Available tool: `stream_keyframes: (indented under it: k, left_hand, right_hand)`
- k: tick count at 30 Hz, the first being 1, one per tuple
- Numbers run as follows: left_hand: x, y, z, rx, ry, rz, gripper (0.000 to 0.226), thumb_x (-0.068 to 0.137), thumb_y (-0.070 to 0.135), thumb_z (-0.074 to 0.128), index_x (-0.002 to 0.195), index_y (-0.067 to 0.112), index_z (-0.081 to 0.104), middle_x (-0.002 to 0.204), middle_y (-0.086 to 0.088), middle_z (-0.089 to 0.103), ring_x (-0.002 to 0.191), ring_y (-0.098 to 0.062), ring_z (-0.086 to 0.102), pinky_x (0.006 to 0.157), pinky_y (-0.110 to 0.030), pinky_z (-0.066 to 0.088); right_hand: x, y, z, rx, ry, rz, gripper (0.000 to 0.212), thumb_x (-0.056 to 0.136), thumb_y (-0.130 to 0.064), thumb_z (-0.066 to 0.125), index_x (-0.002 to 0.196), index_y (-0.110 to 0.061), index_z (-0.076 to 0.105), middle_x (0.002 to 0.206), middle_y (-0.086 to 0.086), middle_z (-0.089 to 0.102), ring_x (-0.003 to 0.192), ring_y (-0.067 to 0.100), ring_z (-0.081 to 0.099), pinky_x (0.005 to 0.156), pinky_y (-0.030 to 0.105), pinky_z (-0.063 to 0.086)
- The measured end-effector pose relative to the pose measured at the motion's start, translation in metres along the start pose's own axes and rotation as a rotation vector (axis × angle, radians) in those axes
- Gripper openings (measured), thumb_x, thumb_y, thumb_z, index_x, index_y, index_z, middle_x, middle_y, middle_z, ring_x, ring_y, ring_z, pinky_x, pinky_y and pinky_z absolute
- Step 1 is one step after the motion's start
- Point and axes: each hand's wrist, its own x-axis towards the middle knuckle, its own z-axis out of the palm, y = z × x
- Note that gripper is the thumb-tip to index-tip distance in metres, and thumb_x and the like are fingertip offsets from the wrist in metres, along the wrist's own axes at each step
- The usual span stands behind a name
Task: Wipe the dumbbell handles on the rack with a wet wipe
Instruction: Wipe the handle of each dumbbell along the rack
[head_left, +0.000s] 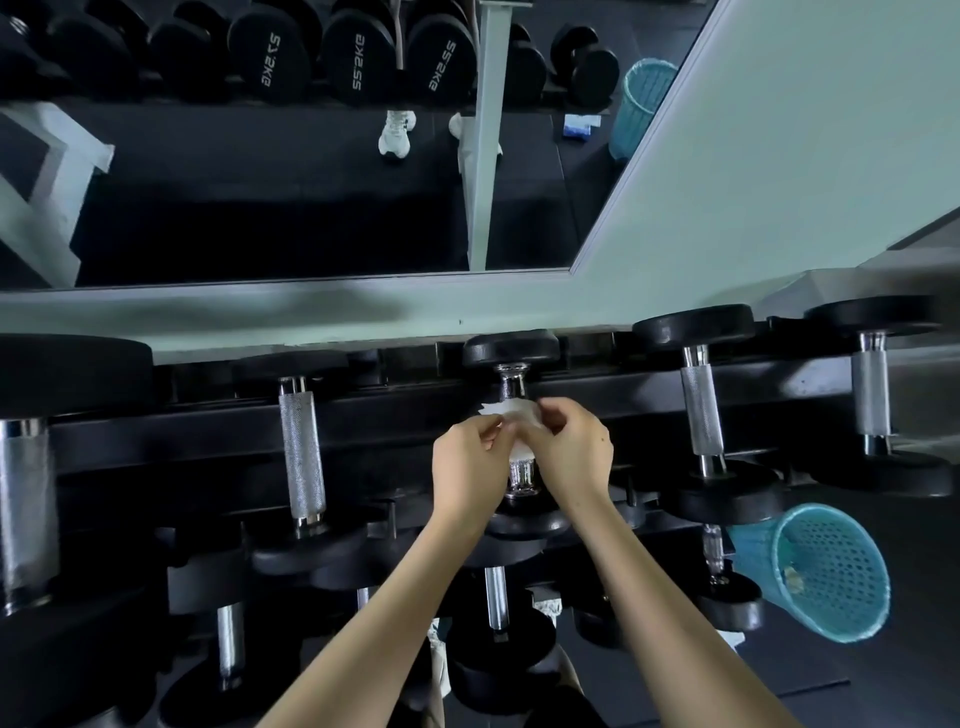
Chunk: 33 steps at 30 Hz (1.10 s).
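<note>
Dumbbell handle (511, 384) lay across rack (208, 431) at frame centre, wet wipe (511, 415) wrapped round it. Left hand (470, 467) and right hand (574, 457) pinched wipe from either side, likely to cinch it tight for rubbing. Blue basket (826, 571) at lower right, probably for spent wipes.

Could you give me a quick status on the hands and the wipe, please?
Left hand and right hand pinch the wet wipe on middle dumbbell handle. Nothing blocking.

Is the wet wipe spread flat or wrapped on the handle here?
Wrapped. The wet wipe drapes round the middle dumbbell handle, pinched by the left hand and right hand; chrome shows at both ends.
</note>
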Motion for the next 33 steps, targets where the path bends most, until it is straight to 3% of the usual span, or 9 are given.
stream_keyframes:
  k: [3,11,14,18,21,24,26,30,33]
  left_hand:
    - [0.006,-0.002,0.005,-0.102,0.031,-0.082,0.024,0.094,0.026,0.055,0.099,0.012,0.073,0.086,0.002,0.071,0.077,-0.007,0.062,0.056,-0.003,0.037]
    - [0.018,-0.002,0.018,-0.325,0.003,-0.201,0.017,0.088,0.03,0.065,0.1,0.02,0.072,0.073,0.005,0.069,0.08,-0.014,0.067,0.082,-0.032,0.052]
    - [0.027,-0.003,0.021,-0.388,-0.016,-0.22,0.021,0.086,0.027,0.069,0.102,0.015,0.073,0.087,-0.001,0.074,0.087,-0.009,0.069,0.087,-0.027,0.054]
    - [0.032,-0.001,0.023,-0.584,-0.03,-0.288,0.022,0.083,0.017,0.071,0.104,0.011,0.07,0.089,0.003,0.073,0.084,-0.004,0.068,0.074,-0.01,0.052]
    - [0.04,0.004,0.027,-0.67,-0.049,-0.354,0.015,0.08,0.014,0.074,0.095,0.013,0.072,0.091,-0.003,0.073,0.09,-0.015,0.07,0.087,-0.027,0.054]
    - [0.049,0.011,0.029,-0.69,-0.026,-0.375,0.011,0.078,0.014,0.076,0.087,0.012,0.07,0.093,-0.007,0.073,0.093,-0.022,0.069,0.092,-0.039,0.053]
    - [0.052,0.011,0.032,-0.702,-0.001,-0.357,0.007,0.078,0.015,0.077,0.081,0.013,0.07,0.086,-0.004,0.073,0.086,-0.019,0.07,0.087,-0.035,0.055]
    - [0.043,0.009,0.037,-0.589,0.071,-0.264,0.012,0.082,0.022,0.073,0.072,0.024,0.067,0.073,0.011,0.068,0.072,0.0,0.064,0.067,-0.011,0.049]
    - [0.029,0.003,0.032,-0.385,0.045,-0.165,0.006,0.083,0.027,0.072,0.077,0.027,0.071,0.072,0.012,0.069,0.071,0.001,0.064,0.064,-0.011,0.047]
  right_hand:
    - [-0.008,-0.002,0.004,0.051,0.03,-0.076,0.014,0.085,-0.037,0.064,0.088,-0.024,0.066,0.082,-0.012,0.066,0.08,0.007,0.062,0.066,0.016,0.043]
    - [-0.009,0.036,0.004,0.238,-0.008,0.087,0.023,0.093,-0.019,0.054,0.11,-0.02,0.069,0.1,-0.008,0.071,0.095,0.008,0.065,0.091,0.034,0.052]
    - [-0.01,0.042,0.012,0.313,0.011,0.172,0.024,0.097,-0.03,0.048,0.094,-0.021,0.07,0.082,-0.007,0.071,0.081,0.008,0.065,0.082,0.036,0.054]
    - [-0.012,0.045,0.015,0.333,0.135,0.143,0.036,0.098,-0.033,0.044,0.079,-0.01,0.065,0.063,0.004,0.061,0.057,0.014,0.052,0.059,0.029,0.044]
    - [-0.007,0.047,0.011,0.342,0.146,0.138,0.038,0.098,-0.031,0.044,0.082,-0.006,0.066,0.074,0.01,0.067,0.066,0.02,0.059,0.061,0.023,0.046]
    - [-0.003,0.052,0.009,0.306,0.143,0.128,0.037,0.099,-0.03,0.043,0.081,-0.007,0.066,0.073,0.009,0.067,0.068,0.023,0.062,0.065,0.032,0.049]
    - [-0.003,0.054,0.01,0.295,0.16,0.105,0.039,0.098,-0.029,0.044,0.078,-0.003,0.064,0.067,0.012,0.064,0.06,0.025,0.057,0.061,0.036,0.047]
    - [-0.005,0.053,0.014,0.276,0.187,0.065,0.044,0.098,-0.026,0.046,0.061,-0.002,0.049,0.047,-0.002,0.042,0.044,0.009,0.034,0.048,0.026,0.03]
    - [-0.007,0.051,0.016,0.241,0.19,0.055,0.046,0.097,-0.024,0.048,0.054,-0.012,0.037,0.045,-0.005,0.036,0.044,0.009,0.03,0.047,0.025,0.026]
